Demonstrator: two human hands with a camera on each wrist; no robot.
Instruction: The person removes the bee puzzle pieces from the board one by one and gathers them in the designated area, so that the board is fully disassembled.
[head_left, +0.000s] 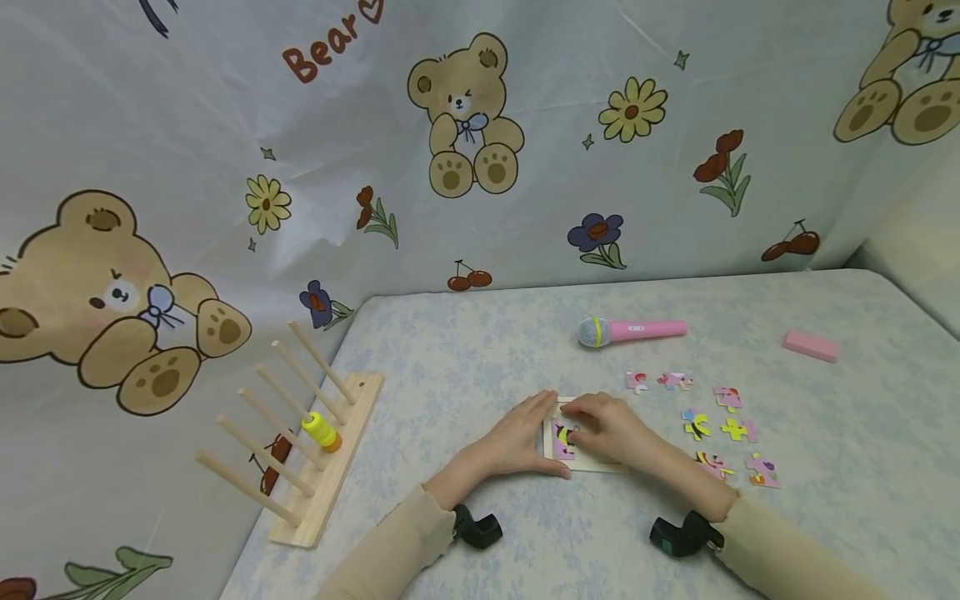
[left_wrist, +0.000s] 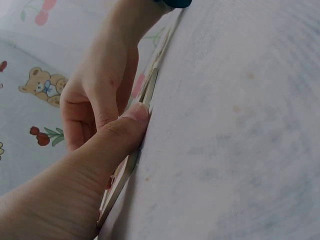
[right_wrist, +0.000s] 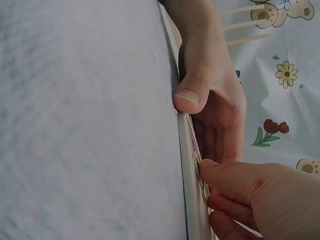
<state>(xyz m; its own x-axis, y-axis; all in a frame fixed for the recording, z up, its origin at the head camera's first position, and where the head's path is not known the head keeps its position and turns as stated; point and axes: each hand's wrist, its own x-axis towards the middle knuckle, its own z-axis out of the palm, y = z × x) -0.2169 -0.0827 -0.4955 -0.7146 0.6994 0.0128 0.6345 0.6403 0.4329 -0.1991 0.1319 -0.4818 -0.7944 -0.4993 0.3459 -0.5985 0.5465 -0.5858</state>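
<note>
A small white puzzle tray (head_left: 592,465) lies flat on the table in front of me. My left hand (head_left: 525,435) grips its left end, thumb against the near edge (left_wrist: 150,85) and fingers over the far side. My right hand (head_left: 606,423) reaches over the tray, its thumb and curled fingertips pinching a pink, yellow and black puzzle piece (head_left: 562,438) in the frame. In the right wrist view the right hand (right_wrist: 216,197) touches the tray's (right_wrist: 187,165) face. Much of the tray is hidden under both hands.
Several loose puzzle pieces (head_left: 708,425) are scattered to the right of the tray. A pink toy microphone (head_left: 632,331) lies behind them and a pink block (head_left: 811,345) at the far right. A wooden peg rack (head_left: 322,454) with a yellow ring (head_left: 320,429) stands at the left.
</note>
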